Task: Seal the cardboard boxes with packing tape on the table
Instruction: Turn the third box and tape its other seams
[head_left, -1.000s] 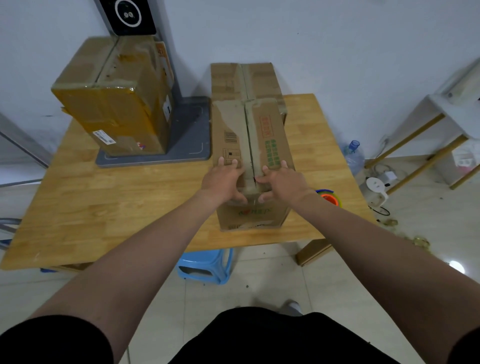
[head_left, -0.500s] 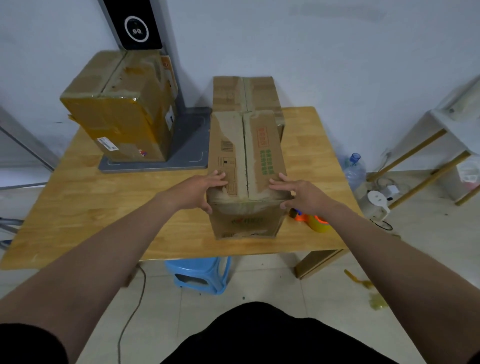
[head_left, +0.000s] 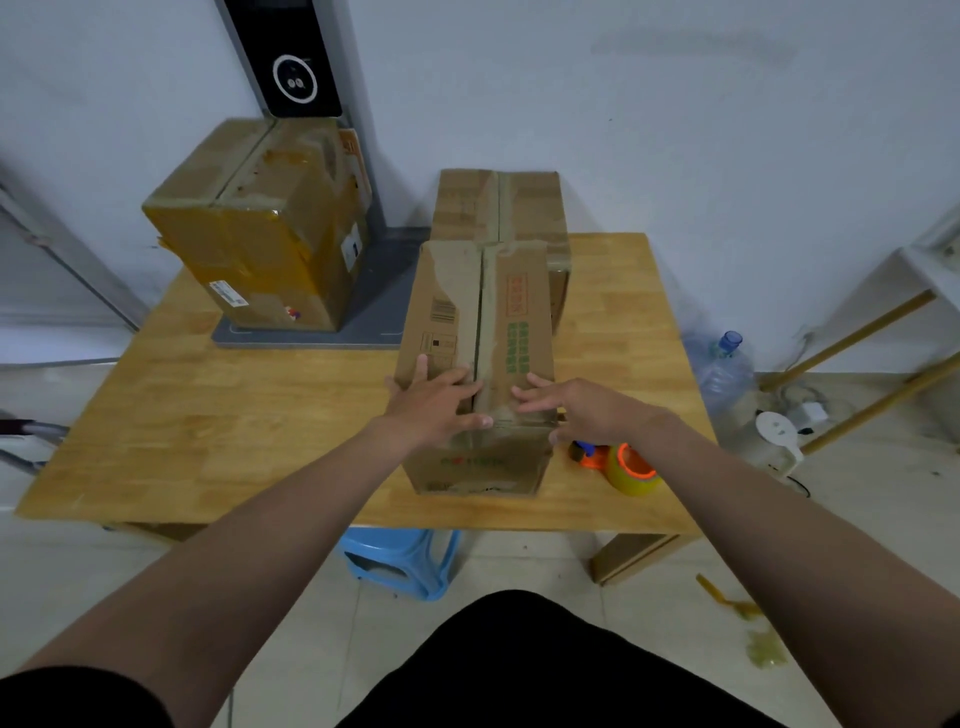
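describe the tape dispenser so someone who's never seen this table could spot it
On the wooden table, find the cardboard box nearest the person. The tape dispenser lies just right of that box's base. It alone is small and bright, orange and blue with a yellowish roll; its neighbours are plain brown.

Matt brown cardboard, scuffed along its seam, forms the box (head_left: 467, 312) on a smooth, grainy wooden table (head_left: 234, 415). At 10 o'clock, a second box (head_left: 260, 249) shines under glossy yellowish tape. At 4 o'clock lies a glossy tape roll (head_left: 631, 475) with orange plastic. At 6 o'clock, a blue plastic stool (head_left: 410, 564) stands on sheeny tiles (head_left: 597, 613).
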